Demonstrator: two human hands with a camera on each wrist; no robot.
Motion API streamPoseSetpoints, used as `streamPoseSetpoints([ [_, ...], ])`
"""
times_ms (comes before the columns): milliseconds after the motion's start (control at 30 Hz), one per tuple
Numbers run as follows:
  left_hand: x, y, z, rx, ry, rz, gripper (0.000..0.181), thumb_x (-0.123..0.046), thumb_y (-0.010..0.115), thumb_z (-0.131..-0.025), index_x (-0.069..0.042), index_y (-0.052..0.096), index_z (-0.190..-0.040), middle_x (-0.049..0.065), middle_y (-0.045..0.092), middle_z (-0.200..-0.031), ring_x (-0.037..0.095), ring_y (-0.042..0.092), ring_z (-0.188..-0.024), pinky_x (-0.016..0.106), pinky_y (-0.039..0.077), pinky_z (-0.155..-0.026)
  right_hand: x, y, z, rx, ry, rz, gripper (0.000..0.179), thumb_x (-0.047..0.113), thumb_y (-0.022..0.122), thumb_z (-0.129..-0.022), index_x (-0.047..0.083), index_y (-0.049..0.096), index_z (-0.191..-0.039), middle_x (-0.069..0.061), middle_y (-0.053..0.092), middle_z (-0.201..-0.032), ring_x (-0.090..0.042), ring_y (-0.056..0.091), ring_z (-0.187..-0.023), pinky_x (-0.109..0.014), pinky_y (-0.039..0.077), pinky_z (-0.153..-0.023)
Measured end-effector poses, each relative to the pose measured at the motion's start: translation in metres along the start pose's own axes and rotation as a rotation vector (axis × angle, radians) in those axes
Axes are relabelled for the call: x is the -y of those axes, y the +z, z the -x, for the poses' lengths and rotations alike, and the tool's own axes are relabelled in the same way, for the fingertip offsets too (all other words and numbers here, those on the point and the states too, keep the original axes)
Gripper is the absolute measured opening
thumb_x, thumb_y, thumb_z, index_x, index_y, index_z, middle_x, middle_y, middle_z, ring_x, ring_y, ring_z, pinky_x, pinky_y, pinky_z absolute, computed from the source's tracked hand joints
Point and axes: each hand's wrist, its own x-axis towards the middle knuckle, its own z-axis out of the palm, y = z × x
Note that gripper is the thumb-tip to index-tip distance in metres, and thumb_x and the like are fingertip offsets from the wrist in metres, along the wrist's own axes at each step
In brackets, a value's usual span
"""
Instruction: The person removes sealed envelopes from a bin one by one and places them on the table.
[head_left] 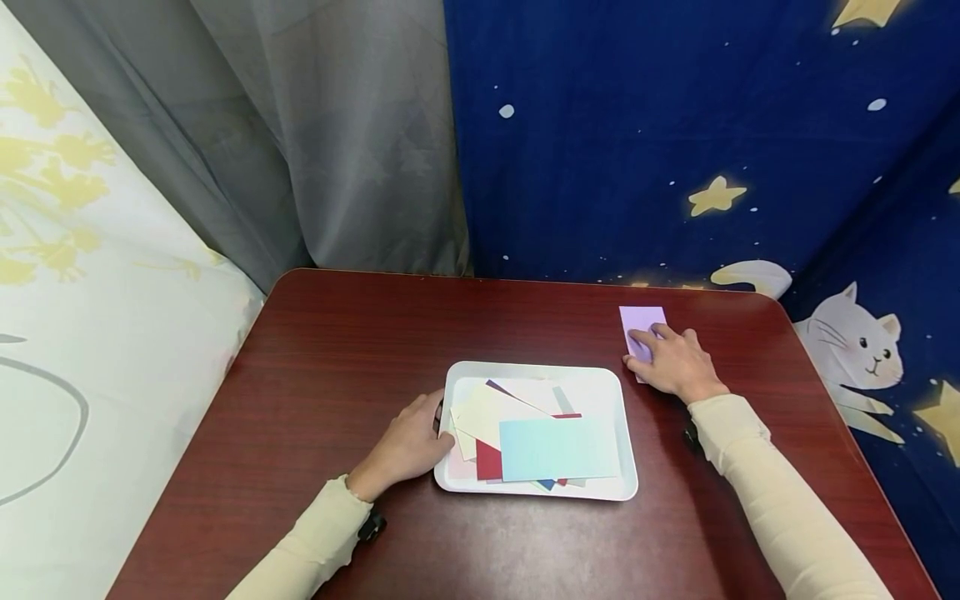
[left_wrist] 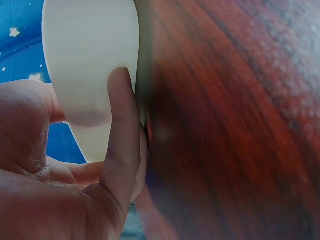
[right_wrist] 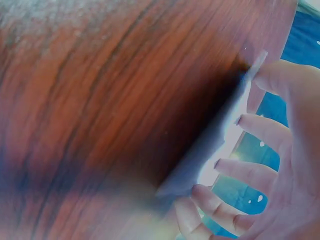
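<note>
My left hand (head_left: 408,442) grips the left rim of a white tray (head_left: 630,475), with the thumb at the inner side and the other fingers at the outer side. In the left wrist view, fingers (left_wrist: 122,120) lie along the pale tray wall (left_wrist: 92,50). Several paper pieces overlap in the tray, a light blue sheet (head_left: 558,450) on top. To the right of the tray, my right hand (head_left: 678,362) rests spread fingertips on a purple paper (head_left: 641,317) at the table's far right. In the right wrist view, fingers (right_wrist: 265,132) touch the paper (right_wrist: 200,162); its near part is partly hidden.
The dark red wooden table (head_left: 360,333) has rounded far corners. Behind it hang a grey curtain (head_left: 367,142) and a blue curtain (head_left: 585,167) with stars and a white cat print. White patterned cloth (head_left: 90,350) hangs at the left.
</note>
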Motion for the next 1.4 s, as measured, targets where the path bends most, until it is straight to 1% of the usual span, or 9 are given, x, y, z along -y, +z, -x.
streamPoseSetpoints([
  [167, -0.008, -0.004, 0.001, 0.02, -0.044, 0.018, 0.067, -0.009, 0.066, -0.087, 0.003, 0.056, -0.152, 0.011, 0.064, -0.11, 0.026, 0.06, -0.088, 0.052, 0.054, -0.08, 0.001, 0.001, -0.001, 0.002, 0.012, 0.016, 0.067, 0.051, 0.064, -0.103, 0.012, 0.058, -0.159, -0.032, 0.046, -0.159, -0.063, 0.048, -0.127, -0.08, 0.054, -0.081],
  [267, 0.002, 0.002, -0.001, 0.0, -0.026, 0.002, 0.067, -0.011, 0.066, -0.087, 0.003, 0.057, -0.152, 0.011, 0.064, -0.109, 0.024, 0.059, -0.087, 0.049, 0.054, -0.078, 0.001, 0.0, 0.0, -0.001, 0.02, 0.015, 0.068, 0.051, 0.064, -0.103, 0.013, 0.058, -0.159, -0.031, 0.045, -0.16, -0.062, 0.048, -0.127, -0.079, 0.054, -0.081],
  [400, 0.026, 0.019, -0.008, -0.034, -0.003, -0.02, 0.069, -0.014, 0.068, -0.086, 0.001, 0.057, -0.152, 0.006, 0.063, -0.108, 0.02, 0.058, -0.085, 0.045, 0.053, -0.075, 0.003, -0.001, 0.0, -0.007, 0.024, 0.011, 0.068, 0.051, 0.064, -0.103, 0.014, 0.057, -0.159, -0.031, 0.044, -0.159, -0.06, 0.047, -0.127, -0.078, 0.055, -0.081],
  [600, 0.02, 0.014, -0.006, -0.011, -0.03, -0.002, 0.069, -0.015, 0.068, -0.088, -0.001, 0.056, -0.154, 0.008, 0.065, -0.114, 0.023, 0.059, -0.091, 0.049, 0.054, -0.083, 0.009, -0.006, 0.004, -0.047, -0.001, 0.014, 0.065, 0.05, 0.064, -0.103, 0.014, 0.059, -0.158, -0.03, 0.046, -0.158, -0.057, 0.048, -0.126, -0.076, 0.056, -0.079],
  [767, 0.021, 0.014, -0.006, -0.021, 0.003, -0.005, 0.07, -0.017, 0.068, -0.087, 0.002, 0.055, -0.153, 0.009, 0.066, -0.114, 0.023, 0.06, -0.091, 0.05, 0.054, -0.08, 0.017, -0.011, 0.009, -0.089, -0.04, 0.012, 0.062, 0.048, 0.065, -0.103, 0.016, 0.062, -0.156, -0.028, 0.05, -0.155, -0.054, 0.05, -0.125, -0.074, 0.057, -0.076],
  [933, 0.018, 0.011, -0.006, -0.013, 0.003, 0.006, 0.07, -0.017, 0.067, -0.088, 0.003, 0.054, -0.154, 0.014, 0.067, -0.12, 0.029, 0.064, -0.1, 0.057, 0.055, -0.087, 0.026, -0.017, 0.016, -0.124, -0.078, -0.022, 0.059, 0.044, 0.067, -0.102, 0.016, 0.065, -0.153, -0.026, 0.056, -0.151, -0.052, 0.053, -0.126, -0.073, 0.057, -0.074],
  [1033, 0.024, 0.015, -0.007, -0.02, 0.008, -0.011, 0.071, -0.019, 0.067, -0.089, 0.001, 0.054, -0.155, 0.013, 0.067, -0.124, 0.03, 0.066, -0.106, 0.058, 0.056, -0.09, 0.032, -0.02, 0.021, -0.148, -0.107, -0.024, 0.057, 0.042, 0.067, -0.101, 0.017, 0.066, -0.152, -0.024, 0.059, -0.147, -0.051, 0.055, -0.124, -0.072, 0.058, -0.073],
  [1267, 0.029, 0.019, -0.009, -0.018, -0.001, -0.019, 0.071, -0.018, 0.068, -0.087, 0.0, 0.055, -0.155, 0.008, 0.066, -0.116, 0.025, 0.061, -0.097, 0.053, 0.055, -0.086, 0.045, -0.023, 0.032, -0.184, -0.168, 0.019, 0.056, 0.042, 0.067, -0.101, 0.016, 0.068, -0.151, -0.022, 0.063, -0.144, -0.051, 0.057, -0.123, -0.071, 0.057, -0.08],
  [1400, 0.019, 0.012, -0.007, -0.012, 0.003, 0.0, 0.07, -0.016, 0.067, -0.088, 0.002, 0.055, -0.154, 0.011, 0.066, -0.115, 0.028, 0.061, -0.096, 0.054, 0.055, -0.086, 0.052, -0.022, 0.038, -0.206, -0.197, 0.029, 0.055, 0.04, 0.068, -0.1, 0.017, 0.069, -0.15, -0.022, 0.064, -0.144, -0.049, 0.058, -0.121, -0.068, 0.057, -0.083],
])
